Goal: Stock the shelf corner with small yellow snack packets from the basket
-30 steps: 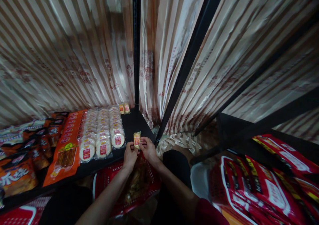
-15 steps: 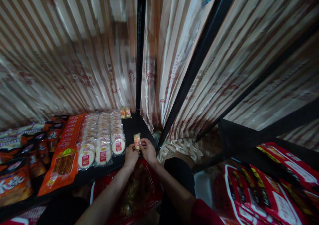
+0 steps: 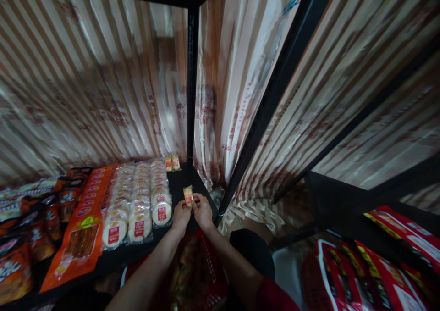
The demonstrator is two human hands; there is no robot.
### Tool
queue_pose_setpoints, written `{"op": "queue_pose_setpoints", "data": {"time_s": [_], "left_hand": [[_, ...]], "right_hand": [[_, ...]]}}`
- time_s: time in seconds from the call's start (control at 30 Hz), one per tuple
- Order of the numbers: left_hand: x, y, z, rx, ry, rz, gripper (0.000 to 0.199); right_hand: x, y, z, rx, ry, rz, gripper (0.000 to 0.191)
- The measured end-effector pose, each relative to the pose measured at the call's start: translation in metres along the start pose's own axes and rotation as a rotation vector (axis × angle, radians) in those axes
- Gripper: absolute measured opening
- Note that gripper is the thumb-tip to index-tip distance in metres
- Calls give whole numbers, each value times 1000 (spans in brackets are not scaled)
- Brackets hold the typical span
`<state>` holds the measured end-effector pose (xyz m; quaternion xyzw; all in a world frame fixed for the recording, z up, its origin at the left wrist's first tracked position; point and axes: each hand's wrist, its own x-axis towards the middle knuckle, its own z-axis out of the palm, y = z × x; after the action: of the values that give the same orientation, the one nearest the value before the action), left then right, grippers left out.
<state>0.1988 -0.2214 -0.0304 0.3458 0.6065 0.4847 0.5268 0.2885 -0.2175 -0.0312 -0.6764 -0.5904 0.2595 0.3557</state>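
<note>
Between my two hands, over the front edge of the black shelf [image 3: 178, 181], is a small yellow snack packet [image 3: 188, 195] with a red label. My left hand [image 3: 181, 215] pinches its lower left side. Its lower right side is held by the fingers of my right hand [image 3: 202, 208]. Two similar small packets [image 3: 172, 162] stand at the back of the shelf by the corner post. To the left run rows of round white crackers in clear wrap [image 3: 139, 226]. Below my hands, a red basket [image 3: 215, 274] holds more yellowish packets, dimly seen.
Orange snack bags [image 3: 80, 237] and darker orange-black bags [image 3: 13, 267] lie on the shelf's left. Black metal posts [image 3: 193, 86] frame the corner before a striped curtain [image 3: 130, 86]. Red packages [image 3: 381, 274] stand in a basket at right, beside another black shelf [image 3: 330, 196].
The view has shifted slightly, so the shelf goods at left sit lower in the picture. Both hands still hold the small packet in nearly the same place.
</note>
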Motion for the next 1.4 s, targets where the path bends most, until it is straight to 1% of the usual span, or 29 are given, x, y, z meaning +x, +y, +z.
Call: {"op": "queue_pose_setpoints", "data": {"time_s": [0.07, 0.17, 0.33, 0.57, 0.77, 0.87, 1.03, 1.27, 1.4], "left_hand": [[4, 3, 1, -2, -7, -15, 10], [12, 7, 2, 64, 7, -21, 9], [24, 13, 7, 248, 65, -28, 17], [37, 20, 14, 350, 70, -46, 28], [49, 23, 17, 411, 71, -47, 32], [55, 25, 18, 429, 68, -41, 31], [65, 28, 21, 436, 68, -34, 29], [75, 35, 24, 338, 86, -22, 31], [84, 38, 26, 322, 84, -21, 31]], "right_hand": [[4, 0, 3, 7, 13, -8, 24], [10, 0, 8, 15, 38, -33, 21], [20, 0, 16, 1, 83, -60, 18], [33, -2, 23, -48, 96, -31, 22], [46, -7, 28, -123, 112, -43, 21], [51, -7, 29, -136, 135, -75, 23], [62, -7, 32, -167, 135, -103, 27], [84, -3, 41, -192, 179, -147, 29], [95, 0, 47, -170, 211, -144, 31]]}}
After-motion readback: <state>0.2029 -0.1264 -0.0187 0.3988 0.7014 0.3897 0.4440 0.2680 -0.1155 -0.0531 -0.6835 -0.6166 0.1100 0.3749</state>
